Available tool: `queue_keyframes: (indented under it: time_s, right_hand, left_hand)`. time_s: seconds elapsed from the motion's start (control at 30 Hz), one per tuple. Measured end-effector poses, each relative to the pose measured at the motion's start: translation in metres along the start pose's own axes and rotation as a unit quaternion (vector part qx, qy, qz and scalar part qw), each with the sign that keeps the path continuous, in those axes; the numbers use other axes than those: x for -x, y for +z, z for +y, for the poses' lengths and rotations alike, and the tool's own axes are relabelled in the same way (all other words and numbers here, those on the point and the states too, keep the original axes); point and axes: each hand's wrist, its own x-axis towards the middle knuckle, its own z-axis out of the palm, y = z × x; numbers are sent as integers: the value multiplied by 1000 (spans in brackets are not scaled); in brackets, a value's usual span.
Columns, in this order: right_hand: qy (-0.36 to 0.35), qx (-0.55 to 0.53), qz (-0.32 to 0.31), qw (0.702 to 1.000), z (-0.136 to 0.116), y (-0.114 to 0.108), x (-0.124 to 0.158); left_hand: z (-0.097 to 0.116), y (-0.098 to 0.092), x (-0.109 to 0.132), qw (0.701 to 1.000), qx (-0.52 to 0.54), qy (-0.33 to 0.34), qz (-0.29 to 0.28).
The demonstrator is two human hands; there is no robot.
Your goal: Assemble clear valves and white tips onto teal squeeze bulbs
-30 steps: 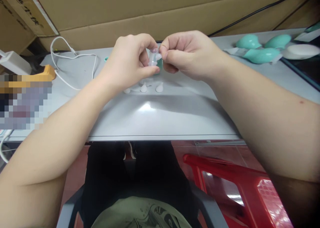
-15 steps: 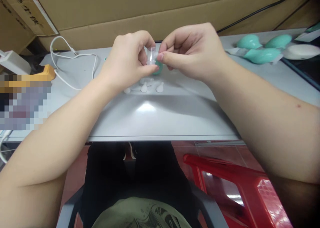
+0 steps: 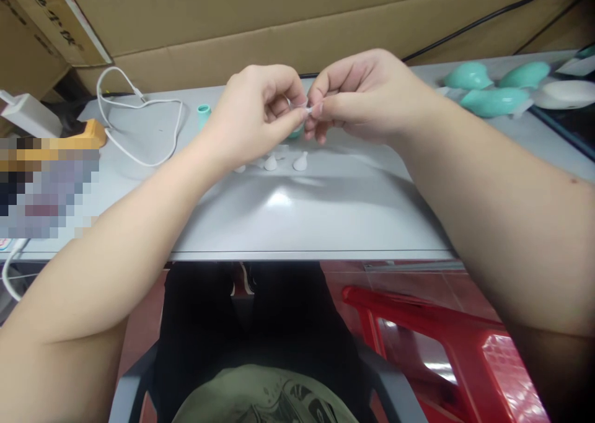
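Observation:
My left hand (image 3: 263, 110) and my right hand (image 3: 360, 98) meet fingertip to fingertip above the back of the table. Both pinch a small clear plastic piece (image 3: 301, 106), mostly covered by the fingers. Below and behind them a teal object (image 3: 296, 131) shows in part; its shape is hidden. Nearer to me on the tabletop stand small white cone-shaped pieces, one in the middle (image 3: 270, 162) and another to the right (image 3: 300, 161). A further one is partly hidden by my left wrist. Left of that wrist stands a small teal cylinder (image 3: 203, 114) with an open top.
Several teal rounded objects (image 3: 495, 102) and a white one (image 3: 567, 95) lie at the right back. A white cable (image 3: 174, 129), a white adapter (image 3: 35, 118) and an orange-yellow object (image 3: 95, 133) are on the left. Cardboard (image 3: 279, 26) stands behind the table; a red stool (image 3: 418, 318) is below.
The clear cylinder-like piece, upright in my left fingers before, is now mostly hidden between both hands' fingertips. My left hand has come closer to the right one, uncovering the teal cylinder.

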Motion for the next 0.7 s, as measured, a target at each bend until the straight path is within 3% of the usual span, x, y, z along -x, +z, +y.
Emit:
queue_keyframes:
  time_s: [0.2,0.37,0.47,0.57,0.7]
  right_hand:
    - [-4,42,-14,999,-1,-1,2]
    - [-14,176,-1,984,-10,-17,8]
    - [22,296,-43,954,-11,-24,9]
    - [50,434,-78,896,-7,-23,7]
    - [80,489,-106,862,-3,-17,3]
  left_hand:
    - [-4,-7,-3,995,-93,22,-28]
    - [-5,-8,-1,994,-100,25,-37]
    - [-5,-5,-2,992,-106,24,-60]
    - [-4,-1,-3,989,-128,8,-76]
    - [-2,0,-4,978,-181,1,-102]
